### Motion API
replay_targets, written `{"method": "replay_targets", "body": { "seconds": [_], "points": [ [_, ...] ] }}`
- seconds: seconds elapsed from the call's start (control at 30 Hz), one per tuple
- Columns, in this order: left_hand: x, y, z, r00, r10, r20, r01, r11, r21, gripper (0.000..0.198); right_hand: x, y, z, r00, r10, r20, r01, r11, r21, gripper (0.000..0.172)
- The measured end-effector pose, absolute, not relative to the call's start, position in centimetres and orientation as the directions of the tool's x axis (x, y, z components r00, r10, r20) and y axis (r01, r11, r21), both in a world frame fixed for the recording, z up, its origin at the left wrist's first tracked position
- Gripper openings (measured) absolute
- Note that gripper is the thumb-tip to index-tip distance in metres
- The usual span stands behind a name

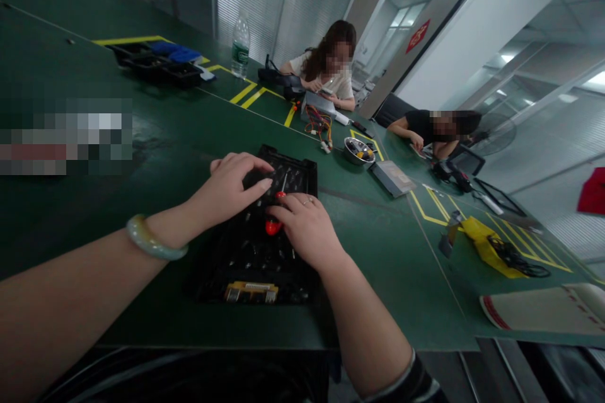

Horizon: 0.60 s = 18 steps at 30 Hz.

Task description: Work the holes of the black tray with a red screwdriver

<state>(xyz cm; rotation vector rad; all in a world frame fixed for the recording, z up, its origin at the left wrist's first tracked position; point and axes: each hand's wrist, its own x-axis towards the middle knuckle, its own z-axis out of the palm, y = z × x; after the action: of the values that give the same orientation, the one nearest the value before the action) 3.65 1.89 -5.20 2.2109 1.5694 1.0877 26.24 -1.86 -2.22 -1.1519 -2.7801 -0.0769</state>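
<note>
A black plastic tray (pixel 302 171) with many small pockets lies on the green table in front of me. My left hand (pixel 230 187), a pale green bangle on its wrist, rests on the tray's far left part with fingers curled over a dark piece. My right hand (pixel 306 227) is closed round a red-handled screwdriver (pixel 273 224), its metal shaft pointing up toward the tray's far side. A small yellow part (pixel 251 291) sits at the tray's near edge.
Two other people sit at the far side. Near them lie coloured wires (pixel 319 126), a metal bowl (pixel 357 151), a grey box (pixel 392 177) and a water bottle (pixel 241 44). Black trays with blue parts (pixel 158 60) stand far left; a yellow device (pixel 491 245) sits right.
</note>
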Motion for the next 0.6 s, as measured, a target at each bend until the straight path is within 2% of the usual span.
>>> {"method": "replay_targets", "body": {
  "seconds": [0.07, 0.17, 0.23, 0.3, 0.4, 0.6],
  "points": [
    [3.5, 1.1, -4.4, 0.242, 0.833, 0.497, 0.685, -0.510, 0.521, 0.031, 26.9, -2.0, -1.9, -0.616, 0.750, 0.242, 0.757, 0.648, -0.080, 0.039],
    [3.4, 0.2, -3.6, 0.408, 0.734, 0.543, 0.599, -0.664, 0.447, 0.024, 28.0, -2.2, -1.8, -0.326, 0.796, 0.510, 0.766, 0.538, -0.351, 0.038],
    [3.4, -0.1, -3.4, 0.535, 0.674, 0.510, 0.528, -0.737, 0.421, 0.021, 28.7, -2.4, -1.9, -0.060, 0.781, 0.622, 0.717, 0.467, -0.518, 0.040],
    [3.6, -0.1, -3.6, 0.649, 0.624, 0.436, 0.472, -0.779, 0.413, 0.020, 29.3, -2.6, -2.0, 0.131, 0.754, 0.643, 0.672, 0.409, -0.617, 0.038],
    [3.8, 0.1, -4.2, 0.734, 0.585, 0.344, 0.444, -0.797, 0.408, 0.019, 29.6, -2.9, -1.9, 0.221, 0.733, 0.644, 0.632, 0.396, -0.667, 0.035],
    [3.6, 0.8, -5.0, 0.692, 0.633, 0.346, 0.490, -0.765, 0.418, 0.018, 29.0, -2.9, -2.1, 0.136, 0.688, 0.713, 0.493, 0.577, -0.651, 0.026]
  ]
}}
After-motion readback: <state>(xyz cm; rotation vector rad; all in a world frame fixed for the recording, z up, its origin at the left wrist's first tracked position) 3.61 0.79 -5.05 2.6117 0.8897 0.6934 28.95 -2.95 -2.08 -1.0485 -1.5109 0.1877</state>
